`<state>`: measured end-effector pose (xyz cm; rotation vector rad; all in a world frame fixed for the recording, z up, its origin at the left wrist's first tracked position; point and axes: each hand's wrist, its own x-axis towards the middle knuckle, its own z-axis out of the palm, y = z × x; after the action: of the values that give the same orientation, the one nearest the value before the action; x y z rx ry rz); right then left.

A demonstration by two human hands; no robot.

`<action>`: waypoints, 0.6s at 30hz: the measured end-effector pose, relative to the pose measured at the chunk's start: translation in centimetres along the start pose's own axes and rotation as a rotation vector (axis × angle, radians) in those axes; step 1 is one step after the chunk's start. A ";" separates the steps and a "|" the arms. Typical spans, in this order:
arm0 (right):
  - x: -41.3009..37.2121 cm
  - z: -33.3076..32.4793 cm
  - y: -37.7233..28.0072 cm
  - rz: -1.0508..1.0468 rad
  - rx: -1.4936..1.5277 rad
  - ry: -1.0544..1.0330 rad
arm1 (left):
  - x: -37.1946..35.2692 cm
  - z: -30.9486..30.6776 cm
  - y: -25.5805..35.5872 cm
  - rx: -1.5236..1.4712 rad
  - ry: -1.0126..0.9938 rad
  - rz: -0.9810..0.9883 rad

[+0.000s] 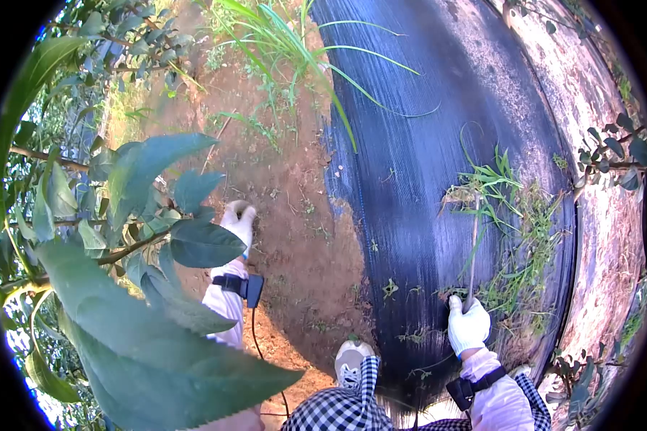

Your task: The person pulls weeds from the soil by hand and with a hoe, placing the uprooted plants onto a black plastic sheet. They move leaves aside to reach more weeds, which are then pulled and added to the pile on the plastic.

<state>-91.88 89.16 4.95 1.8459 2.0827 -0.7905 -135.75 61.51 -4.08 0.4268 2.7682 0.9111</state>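
Note:
My left hand [239,221], in a white glove, hangs over the bare soil beside the leaves, its fingers curled; whether anything is in them I cannot make out. My right hand [469,325], also white-gloved, is wrapped round a long thin metal rod [474,248]. The rod points away from me over the black ground sheet [402,215], its far end at a tuft of green weeds [492,183]. More grass and weeds [528,266] lie on the sheet to the right of the rod.
Large leaves on a branch [158,323] fill the near left. Tall grass [287,50] grows at the sheet's far left edge. A shoe [351,363] stands on the soil at the sheet's edge. A cable [256,337] hangs below my left wrist. Leafy twigs [615,154] are at the right.

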 end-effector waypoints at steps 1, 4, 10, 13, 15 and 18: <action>0.0 0.1 0.1 -0.004 0.002 0.003 | -1.1 0.3 0.2 0.106 -0.027 0.060; -0.1 -0.1 -0.3 0.003 0.016 0.000 | -2.0 1.9 2.3 0.316 -0.074 0.193; -0.1 -0.1 -0.2 -0.013 0.009 0.007 | 1.5 3.9 3.2 0.012 0.031 0.100; 0.1 -0.2 -0.3 -0.012 -0.003 -0.005 | 2.0 3.7 6.1 0.222 -0.060 0.286; -0.1 -0.7 -0.7 0.019 -0.021 -0.055 | 2.5 4.7 6.6 0.377 -0.136 0.284; 0.1 -0.6 -0.2 0.007 -0.057 -0.060 | 1.7 4.4 7.7 0.129 -0.384 0.289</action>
<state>-91.99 89.53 5.45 1.7774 2.0393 -0.7664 -134.50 70.43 -3.06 0.9358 2.4538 0.6228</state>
